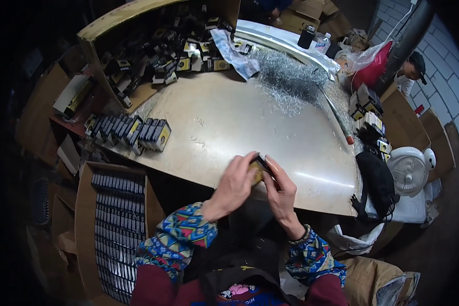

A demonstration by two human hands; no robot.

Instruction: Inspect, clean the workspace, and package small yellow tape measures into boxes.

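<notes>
Both of my hands meet over the table's near edge around a small black and yellow box (257, 176). My left hand (233, 184) is slightly blurred, its fingers closed on the box's left side. From the other side my right hand (281, 189) grips the box, thumb and fingers against it. The fingers hide most of the box. Below them lies the near edge of the smooth metal table (229, 112). To the left on the table stands a tight row of similar small boxes (155, 135).
A large tipped carton (99, 66) of loose small boxes stands far left. Rows of boxes fill the lower-left carton (84, 204). A heap of shiny metal pins (290, 76) lies at the back. A black bag (376, 178) and white fan (408, 171) sit right; a person (407, 76) is beyond.
</notes>
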